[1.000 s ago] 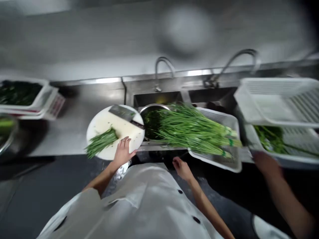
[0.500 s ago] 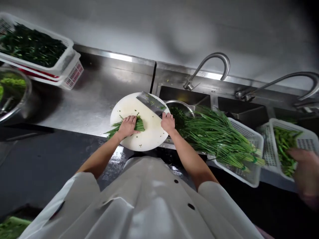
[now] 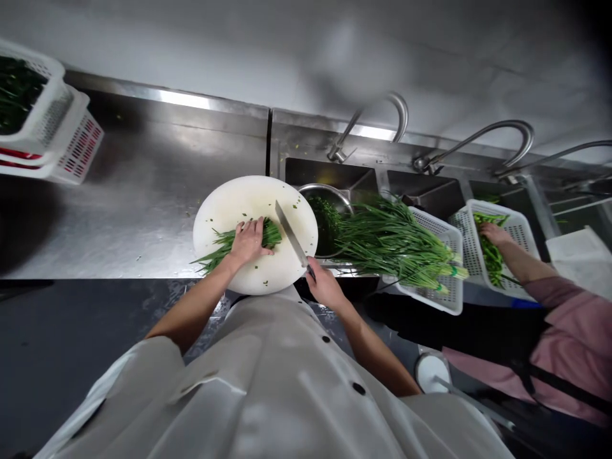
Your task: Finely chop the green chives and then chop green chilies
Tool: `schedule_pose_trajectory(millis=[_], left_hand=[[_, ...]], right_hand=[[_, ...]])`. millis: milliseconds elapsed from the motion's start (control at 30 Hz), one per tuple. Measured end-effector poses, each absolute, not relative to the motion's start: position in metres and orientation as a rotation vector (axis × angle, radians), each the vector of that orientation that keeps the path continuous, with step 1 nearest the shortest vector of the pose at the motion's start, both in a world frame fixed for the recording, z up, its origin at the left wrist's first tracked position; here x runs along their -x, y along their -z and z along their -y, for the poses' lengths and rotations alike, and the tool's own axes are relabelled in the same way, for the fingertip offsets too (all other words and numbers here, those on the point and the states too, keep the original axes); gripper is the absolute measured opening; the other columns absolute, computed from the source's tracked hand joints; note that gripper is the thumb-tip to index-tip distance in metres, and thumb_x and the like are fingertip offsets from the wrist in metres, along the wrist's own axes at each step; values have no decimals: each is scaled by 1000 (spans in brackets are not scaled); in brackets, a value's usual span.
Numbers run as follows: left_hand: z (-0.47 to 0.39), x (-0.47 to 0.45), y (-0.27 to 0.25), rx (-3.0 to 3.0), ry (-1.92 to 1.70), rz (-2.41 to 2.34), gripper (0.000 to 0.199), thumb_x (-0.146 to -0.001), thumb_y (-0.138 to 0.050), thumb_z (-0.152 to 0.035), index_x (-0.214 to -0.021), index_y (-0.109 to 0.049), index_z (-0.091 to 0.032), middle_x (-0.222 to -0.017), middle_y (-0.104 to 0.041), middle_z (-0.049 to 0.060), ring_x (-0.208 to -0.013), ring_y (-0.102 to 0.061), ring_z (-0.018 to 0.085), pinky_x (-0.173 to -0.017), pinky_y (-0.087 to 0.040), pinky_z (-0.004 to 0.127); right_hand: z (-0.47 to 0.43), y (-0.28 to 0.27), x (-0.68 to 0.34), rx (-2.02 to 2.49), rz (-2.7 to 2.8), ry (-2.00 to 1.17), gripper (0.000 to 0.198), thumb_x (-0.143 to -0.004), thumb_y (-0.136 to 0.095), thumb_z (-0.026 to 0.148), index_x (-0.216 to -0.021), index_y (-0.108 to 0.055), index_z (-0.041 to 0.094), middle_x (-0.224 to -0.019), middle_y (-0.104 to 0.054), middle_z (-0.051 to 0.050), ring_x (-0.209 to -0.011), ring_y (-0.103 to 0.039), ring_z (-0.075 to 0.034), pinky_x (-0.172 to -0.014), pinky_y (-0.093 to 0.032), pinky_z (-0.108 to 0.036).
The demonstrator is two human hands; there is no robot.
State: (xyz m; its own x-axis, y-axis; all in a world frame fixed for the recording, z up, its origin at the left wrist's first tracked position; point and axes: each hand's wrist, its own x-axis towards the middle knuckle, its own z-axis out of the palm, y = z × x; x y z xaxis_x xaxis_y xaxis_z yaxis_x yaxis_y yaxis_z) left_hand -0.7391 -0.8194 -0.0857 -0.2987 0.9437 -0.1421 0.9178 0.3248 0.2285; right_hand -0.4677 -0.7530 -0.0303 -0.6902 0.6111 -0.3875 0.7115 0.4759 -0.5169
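A bunch of green chives (image 3: pixel 271 233) lies on the round white cutting board (image 3: pixel 248 280), its cut ends facing right. My left hand (image 3: pixel 248 241) presses down on the bunch and grips it, fingers over the top. In my right hand (image 3: pixel 323 284) is a kitchen knife (image 3: pixel 291 233), held by its dark handle over the board's right side. Its blade points up and left, a little apart from the cut ends. Small green bits dot the board. Just right of it, a metal bowl (image 3: pixel 345 199) holds chopped greens (image 3: pixel 321 217).
Long chives (image 3: pixel 392 245) spill from a white basket (image 3: pixel 452 299) at right. A co-worker's hand (image 3: pixel 495 234) reaches into another basket (image 3: pixel 521 223) of green vegetables. Behind are sinks with curved faucets (image 3: pixel 401 118). Stacked baskets (image 3: pixel 79 146) stand on the steel counter (image 3: pixel 143 191) at left.
My right hand has come down toward me, and the knife has turned from lying broadside to standing nearly on edge, closer to the chives. My view has shifted right, revealing more of the co-worker.
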Motion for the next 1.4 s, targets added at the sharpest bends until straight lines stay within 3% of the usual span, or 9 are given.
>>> schedule_pose_trajectory(millis=[167,333,533,667,800,1000,1267,1400], left_hand=[[825,733,87,-1730,-138,-2332,97,-93,-53,-62,-160,-28,2,-148,-52,32,-144,-43,41,-124,-17,55],[817,721,102,-1719,-146,-2432,82,-98,-45,-48,-158,-32,6,-151,-48,32,-142,-43,43,-121,-23,52],[818,725,94,-1651,-155,-2381,94,-94,-50,-60,-158,-29,6,-156,-43,31,-143,-41,44,-121,-26,52],[810,725,92,-1549,-299,-2480,58,-104,-32,-36,-146,-47,1,-132,-63,25,-126,-57,34,-112,-39,46],[799,717,100,-1510,-248,-2573,41,-99,-32,-18,-124,-63,-8,-117,-64,23,-115,-58,35,-100,-44,46],[798,712,106,-1542,-189,-2594,39,-100,-32,-19,-120,-66,-15,-118,-63,20,-114,-55,36,-96,-43,47],[798,713,107,-1540,-262,-2565,39,-100,-31,-17,-118,-65,-15,-117,-65,19,-115,-55,36,-96,-43,48],[798,716,110,-1447,-295,-2591,38,-98,-32,-13,-117,-64,-11,-115,-63,21,-112,-56,35,-94,-44,46]], right_hand=[[771,23,483,-1023,-2533,981,50,-103,-40,22,-151,-39,11,-119,-73,-16,-103,-69,-26,-93,-49,-35],[762,4,488,-974,-2481,882,43,-105,-39,22,-147,-41,13,-111,-74,-14,-101,-69,-27,-88,-45,-33],[759,8,496,-955,-2392,809,32,-108,-35,24,-137,-42,12,-105,-74,-17,-95,-71,-29,-79,-44,-33],[757,10,504,-970,-2395,776,31,-109,-35,26,-136,-40,13,-103,-74,-17,-94,-71,-30,-77,-44,-34],[757,-19,497,-954,-2413,694,31,-109,-34,26,-137,-39,13,-100,-75,-16,-91,-72,-30,-74,-43,-32],[758,-59,476,-828,-2381,628,31,-108,-35,26,-136,-40,15,-96,-74,-15,-87,-72,-30,-70,-42,-32],[739,8,541,-884,-2413,662,30,-109,-32,26,-135,-39,13,-104,-74,-17,-95,-70,-30,-75,-42,-32],[736,-21,524,-844,-2445,586,29,-109,-35,28,-134,-40,14,-97,-74,-15,-87,-70,-30,-70,-39,-31]])
